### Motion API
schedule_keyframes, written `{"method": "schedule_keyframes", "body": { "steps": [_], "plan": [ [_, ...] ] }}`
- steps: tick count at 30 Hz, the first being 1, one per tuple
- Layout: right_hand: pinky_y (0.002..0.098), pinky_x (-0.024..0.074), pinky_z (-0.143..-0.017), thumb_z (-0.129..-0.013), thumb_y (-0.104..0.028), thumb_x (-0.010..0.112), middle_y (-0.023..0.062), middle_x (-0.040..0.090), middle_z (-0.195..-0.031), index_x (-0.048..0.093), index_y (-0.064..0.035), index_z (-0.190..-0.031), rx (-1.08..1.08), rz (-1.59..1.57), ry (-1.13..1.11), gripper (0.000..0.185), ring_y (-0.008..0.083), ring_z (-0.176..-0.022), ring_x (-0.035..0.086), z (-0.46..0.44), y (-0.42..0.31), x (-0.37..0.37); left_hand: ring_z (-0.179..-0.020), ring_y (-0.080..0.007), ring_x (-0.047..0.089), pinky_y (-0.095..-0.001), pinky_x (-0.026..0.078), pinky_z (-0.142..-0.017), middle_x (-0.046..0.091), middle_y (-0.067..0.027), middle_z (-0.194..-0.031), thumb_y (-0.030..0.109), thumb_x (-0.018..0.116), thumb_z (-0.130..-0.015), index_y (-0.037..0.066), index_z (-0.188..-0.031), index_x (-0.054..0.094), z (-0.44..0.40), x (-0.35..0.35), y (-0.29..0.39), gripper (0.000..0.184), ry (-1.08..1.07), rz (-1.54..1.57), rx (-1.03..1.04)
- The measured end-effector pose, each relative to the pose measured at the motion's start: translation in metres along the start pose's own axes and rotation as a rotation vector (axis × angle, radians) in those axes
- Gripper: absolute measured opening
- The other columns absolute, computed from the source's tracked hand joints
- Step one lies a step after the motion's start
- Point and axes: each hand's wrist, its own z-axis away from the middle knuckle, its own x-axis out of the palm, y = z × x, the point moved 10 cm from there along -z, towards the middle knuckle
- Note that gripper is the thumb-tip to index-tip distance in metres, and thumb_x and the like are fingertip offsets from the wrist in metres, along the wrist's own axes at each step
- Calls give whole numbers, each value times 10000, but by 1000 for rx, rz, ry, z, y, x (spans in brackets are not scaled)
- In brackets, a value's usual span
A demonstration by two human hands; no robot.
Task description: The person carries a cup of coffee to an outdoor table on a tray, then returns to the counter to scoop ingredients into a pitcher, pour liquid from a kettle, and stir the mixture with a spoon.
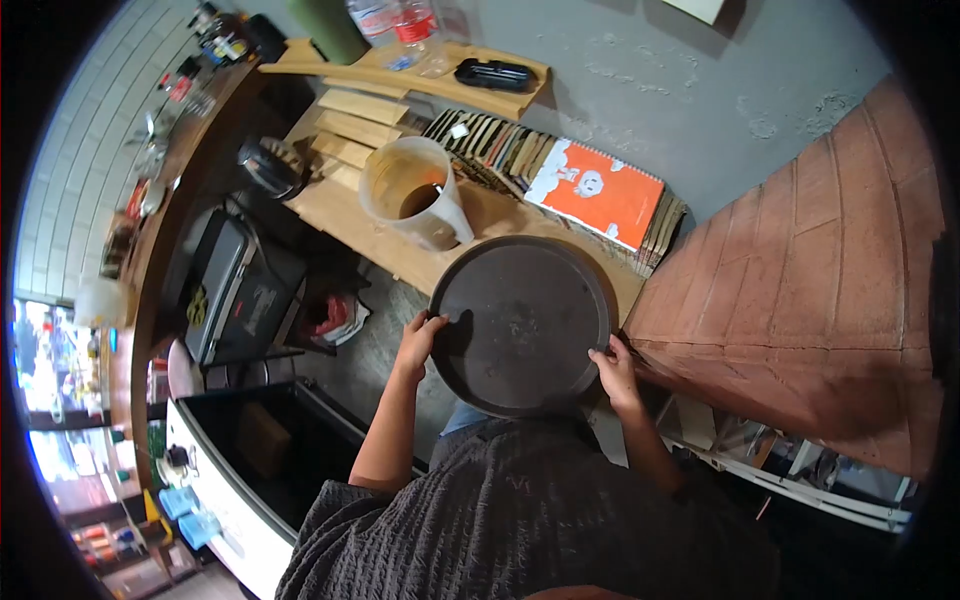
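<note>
A round dark brown serving tray [522,325] is held level in front of my body, its raised rim facing up. My left hand [418,343] grips its left edge, thumb over the rim. On the opposite side, my right hand [616,370] is closed on the right edge with the thumb on top; the fingers beneath are partly hidden. The tray's far edge overlaps the front of the wooden counter [505,220]. Just beyond it stands a large translucent plastic pitcher [412,195] with brown residue inside.
An orange spiral notebook [597,192] lies on a slatted stand against the wall. Bottles [412,25] and a black case [495,75] rest on a shelf [450,62] above. A brick structure [800,280] bounds the right. At left sit a cooler box [245,285] and an open white chest [235,515].
</note>
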Motion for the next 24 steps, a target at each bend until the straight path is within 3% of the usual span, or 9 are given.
{"method": "schedule_keyframes", "body": {
  "steps": [2,4,5,8,11,16,17,24],
  "plan": [
    [290,478,-864,-860,-91,642,117,615,-1159,452,59,-1334,-17,-65,43,532,148,-995,615,-7,16,-5,-1082,-203,574,-305,406,-909,605,-109,-1210,322,658,-860,-19,-1435,380,-17,13,8,724,-58,-42,-2],
    [298,474,-880,-853,-108,656,122,612,-1171,454,59,-1337,-34,-76,128,551,166,-1008,615,-14,40,-14,-1175,-259,554,-333,390,-1016,599,-196,-1254,290,669,-839,-51,-1340,490,-31,31,20,632,-176,-60,16],
    [307,471,-897,-845,-125,669,126,610,-1184,455,59,-1340,-63,-79,186,570,184,-1020,615,-17,48,-20,-1175,-259,554,-333,390,-1016,599,-196,-1254,290,669,-839,-51,-1340,490,-37,38,26,632,-203,-71,21],
    [332,448,-949,-821,-172,704,138,595,-1231,469,52,-1341,-18,16,355,613,230,-1088,591,-11,54,-30,-1098,-238,592,-322,424,-970,638,-165,-1185,259,663,-847,-39,-1284,540,-53,47,35,543,-228,-91,6],
    [314,426,-954,-838,-180,698,119,615,-1193,515,25,-1319,43,13,448,554,206,-1099,574,4,33,-22,-1042,-220,611,-312,450,-923,659,-144,-1133,244,668,-839,-37,-1254,569,-69,56,33,512,-315,-128,-65],
    [325,419,-971,-834,-224,693,149,597,-1233,501,29,-1337,63,76,530,595,240,-1127,567,-6,51,-25,-1017,-211,612,-305,457,-895,667,-134,-1111,246,668,-820,-27,-1242,589,-92,65,32,509,-380,-210,-35],
    [330,421,-971,-831,-236,692,154,592,-1241,498,30,-1340,52,119,574,605,249,-1133,567,-6,57,-31,-1038,-188,590,-337,448,-859,648,-60,-1119,305,639,-846,59,-1223,599,-97,68,30,452,-415,-307,-33],
    [344,415,-989,-818,-262,702,181,572,-1272,470,33,-1371,122,17,599,668,281,-1153,559,6,45,-18,-963,-176,576,-324,436,-791,649,-55,-1086,308,631,-833,61,-1211,609,-99,81,47,452,-454,-361,-12]
  ]
}}
